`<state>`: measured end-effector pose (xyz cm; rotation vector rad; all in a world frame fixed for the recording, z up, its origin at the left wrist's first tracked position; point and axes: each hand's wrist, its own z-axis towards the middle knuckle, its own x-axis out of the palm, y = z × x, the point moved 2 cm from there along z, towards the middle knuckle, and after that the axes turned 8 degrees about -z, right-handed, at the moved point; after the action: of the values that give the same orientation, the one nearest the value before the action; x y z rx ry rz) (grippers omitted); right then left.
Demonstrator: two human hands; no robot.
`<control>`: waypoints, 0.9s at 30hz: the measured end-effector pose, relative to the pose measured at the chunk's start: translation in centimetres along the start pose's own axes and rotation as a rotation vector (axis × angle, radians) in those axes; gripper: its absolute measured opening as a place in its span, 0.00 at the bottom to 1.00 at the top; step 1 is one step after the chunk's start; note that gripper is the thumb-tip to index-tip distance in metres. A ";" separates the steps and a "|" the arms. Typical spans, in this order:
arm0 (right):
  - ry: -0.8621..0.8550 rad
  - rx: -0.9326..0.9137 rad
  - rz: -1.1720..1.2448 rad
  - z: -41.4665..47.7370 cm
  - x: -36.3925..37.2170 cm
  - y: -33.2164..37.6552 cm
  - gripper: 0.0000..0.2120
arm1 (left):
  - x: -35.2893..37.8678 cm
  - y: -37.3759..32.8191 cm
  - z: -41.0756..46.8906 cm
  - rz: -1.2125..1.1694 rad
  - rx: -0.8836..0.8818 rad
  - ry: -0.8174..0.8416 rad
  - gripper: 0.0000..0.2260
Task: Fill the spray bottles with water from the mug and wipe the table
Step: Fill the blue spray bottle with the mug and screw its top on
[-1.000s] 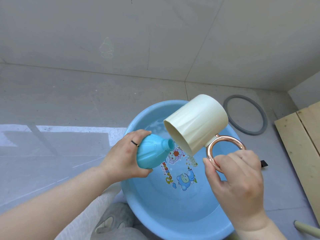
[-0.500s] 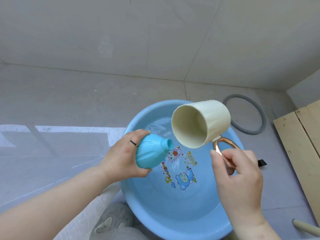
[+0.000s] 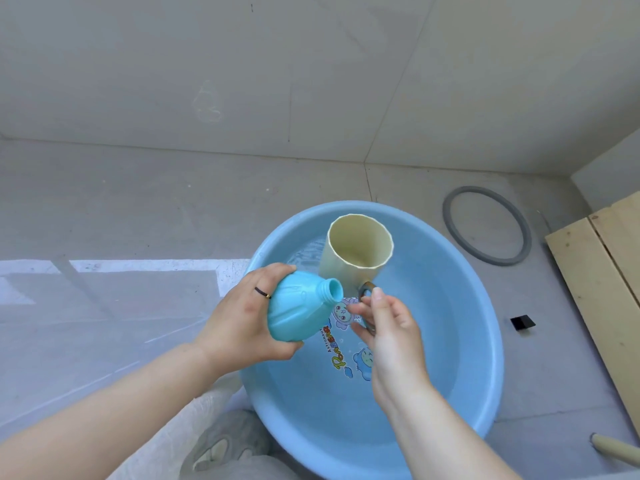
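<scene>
Looks like a bare utility corner of a home, maybe a balcony: big grey floor tiles (image 3: pixel 138 202), same tiles up the wall (image 3: pixel 311 64), blue plastic basin (image 3: pixel 460 323) on the floor, raw wooden planks (image 3: pixel 595 289) alongside.

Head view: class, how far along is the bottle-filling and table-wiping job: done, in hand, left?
Done: nothing confirmable; the level inside the turquoise bottle is hidden. In hand: the left hand grips it, uncapped and tilted over the blue basin; the right hand holds the cream mug by its handle, mouth up, seemingly empty. Left: probably scooping and pouring; no wiping shows.
</scene>
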<state>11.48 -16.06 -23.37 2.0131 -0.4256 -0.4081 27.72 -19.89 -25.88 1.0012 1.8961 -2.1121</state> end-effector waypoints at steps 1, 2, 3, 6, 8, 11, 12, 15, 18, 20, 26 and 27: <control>0.017 0.017 -0.003 0.0 0.5 -0.2 0.11 | 0.0 0.1 -0.1 -0.006 -0.001 -0.009 0.37; 0.034 0.032 -0.010 0.0 0.9 -0.5 0.11 | 0.0 0.1 -0.1 -0.011 -0.004 -0.018 0.37; 0.048 0.049 -0.015 0.1 1.4 -0.7 0.10 | 0.0 0.0 -0.1 -0.015 -0.008 -0.024 0.37; 0.105 0.083 0.032 0.2 2.6 -0.7 0.11 | 0.1 -0.2 -0.3 -0.030 -0.012 -0.028 0.36; 0.135 0.085 0.056 -0.1 3.2 -0.3 0.13 | 0.0 -0.1 -0.5 -0.056 -0.040 -0.038 0.35; 0.153 0.060 0.058 -0.6 3.3 0.5 0.13 | -0.4 -0.4 -0.9 -0.149 -0.098 -0.053 0.34; 0.159 0.052 0.058 -1.0 3.2 0.8 0.13 | -0.6 -0.6 -1.1 -0.182 -0.109 -0.055 0.34; 0.178 -0.009 0.019 -1.9 2.5 2.8 0.12 | -1.3 -2.3 -1.3 -0.322 -0.137 -0.054 0.34; 0.173 -0.106 -0.027 -3.7 1.1 5.6 0.12 | -2.2 -5.2 -1.3 -0.417 -0.079 -0.064 0.33; 0.172 -0.148 -0.058 -4.9 0.1 7.6 0.12 | -3.0 -7.2 -1.2 -0.453 -0.028 -0.063 0.32; 0.092 -0.301 -0.013 -10.3 -4.7 15.0 0.12 | -5.4 -16.7 -1.6 -0.524 0.124 -0.014 0.32; 0.075 -0.322 0.010 -11.3 -5.4 16.0 0.12 | -5.7 -18.2 -1.9 -0.537 0.145 -0.006 0.32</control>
<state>9.86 -11.92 -3.56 1.7066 -0.3025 -0.3686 23.59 -16.34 -7.54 0.5383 2.2259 -2.5545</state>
